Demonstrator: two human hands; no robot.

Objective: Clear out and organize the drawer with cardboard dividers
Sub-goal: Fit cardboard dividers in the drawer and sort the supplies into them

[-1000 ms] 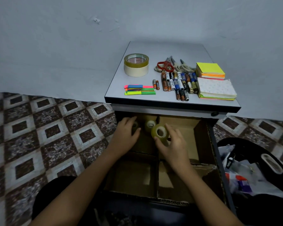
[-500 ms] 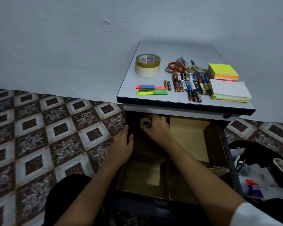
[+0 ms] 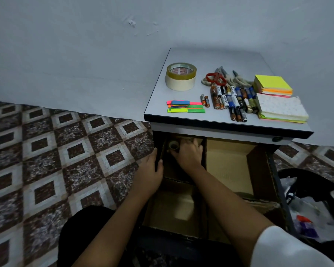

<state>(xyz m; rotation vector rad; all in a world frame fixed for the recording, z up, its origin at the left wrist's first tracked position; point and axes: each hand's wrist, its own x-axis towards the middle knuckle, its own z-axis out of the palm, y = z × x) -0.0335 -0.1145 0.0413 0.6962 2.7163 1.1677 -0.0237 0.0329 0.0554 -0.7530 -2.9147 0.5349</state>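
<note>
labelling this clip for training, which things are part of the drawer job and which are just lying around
In the job: drawer, cardboard dividers, small tape roll by the right hand, left hand gripping the drawer side; likely also the big tape rolls, scissors, batteries, sticky notes, colour tabs.
Just lying about: black bag of litter.

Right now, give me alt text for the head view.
A person's right hand is inside the back-left cardboard compartment of an open drawer, beside a small tape roll; the left hand holds the drawer's left wall. Batteries, scissors and sticky notes lie on the cabinet top above.
</note>
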